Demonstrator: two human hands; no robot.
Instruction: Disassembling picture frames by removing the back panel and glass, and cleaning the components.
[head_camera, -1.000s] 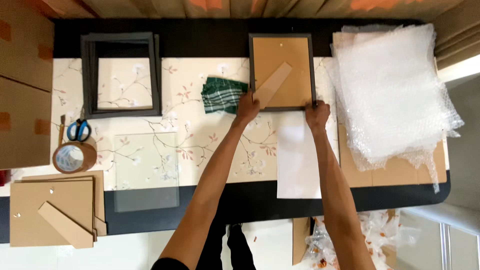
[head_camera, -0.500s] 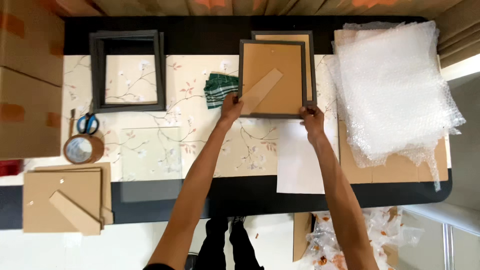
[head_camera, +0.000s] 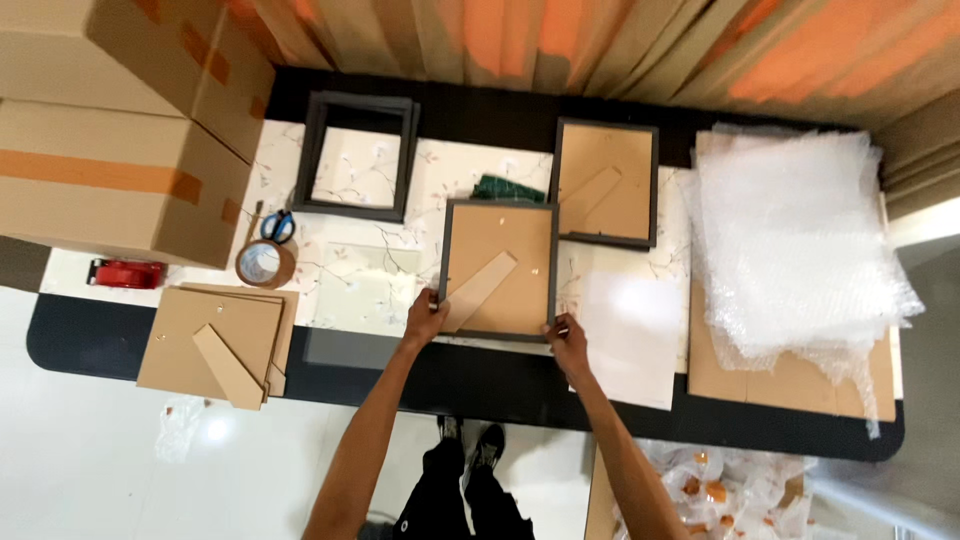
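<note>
While both hands grip the near edge of a dark-framed picture frame lying back-up with its brown board and cardboard stand showing (head_camera: 499, 270), the rest of the long black table with its flowered cloth (head_camera: 440, 180) spreads out beyond the fingers. The left hand (head_camera: 425, 320) pinches the frame's near left corner, the thumb on top beside the foot of the stand; the right hand (head_camera: 567, 338) clasps the near right corner the same way. Holding it at both corners seems to keep it square and flat on the cloth.

Far off to the left of the left-hand fingers stand big brown cardboard boxes taped in orange (head_camera: 120, 130). Well to the right of the right-hand fingers lies a heap of clear bubble wrap sheets (head_camera: 800, 240) on flat cardboard. Just right of those fingers lies a plain white sheet of paper (head_camera: 630, 335). Beyond them a second frame, also back-up (head_camera: 606, 182), lies just past the held one, a folded green cloth (head_camera: 508, 188) peeping out between the two. Left of the left-hand fingers lies a clear glass pane (head_camera: 365, 290), and further a stack of brown backing boards with stands (head_camera: 220, 345). Beyond the pane sit empty dark frames stacked together (head_camera: 360, 155). Smaller things lie far left: a roll of brown packing tape (head_camera: 264, 265), blue-handled scissors (head_camera: 278, 226), and a red tape dispenser (head_camera: 126, 273).
</note>
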